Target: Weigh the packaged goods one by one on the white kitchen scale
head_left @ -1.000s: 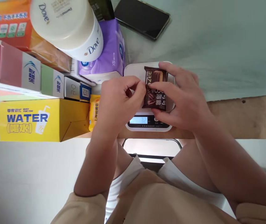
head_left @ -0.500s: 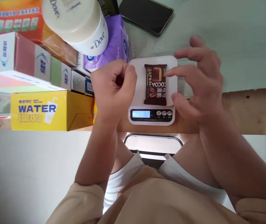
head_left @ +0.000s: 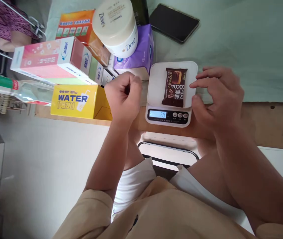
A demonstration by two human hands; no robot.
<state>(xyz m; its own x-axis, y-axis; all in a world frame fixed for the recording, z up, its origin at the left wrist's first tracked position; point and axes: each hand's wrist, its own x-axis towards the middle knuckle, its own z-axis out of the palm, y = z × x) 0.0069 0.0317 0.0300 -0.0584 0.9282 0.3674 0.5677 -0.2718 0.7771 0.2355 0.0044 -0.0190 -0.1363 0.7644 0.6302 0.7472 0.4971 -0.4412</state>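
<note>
A brown cocoa biscuit packet (head_left: 174, 87) lies on the white platform of a small kitchen scale (head_left: 153, 85). The scale's lit display (head_left: 157, 114) appears to read 20. Just right of the scale hovers my right hand (head_left: 221, 96), its fingers bent and apart with nothing between them. Its fingertips are close to the platform's right edge, off the packet; contact with the edge is hard to tell. My left hand (head_left: 124, 99) is closed in a fist left of the scale, near the yellow box, with no object showing in it.
Left on the table stand a yellow WATER box (head_left: 74, 103), a pink carton (head_left: 49, 59), an orange pack (head_left: 77, 28), a Dove tub (head_left: 116, 30) and a purple tissue pack (head_left: 143, 49). A clear bottle (head_left: 32, 89) lies behind the yellow box. A phone (head_left: 174, 22) rests farther back.
My right fingertips have drawn back from the packet to the scale's right side. The display went from about 32 to about 20. The view has shifted left; my left fist stays closed.
</note>
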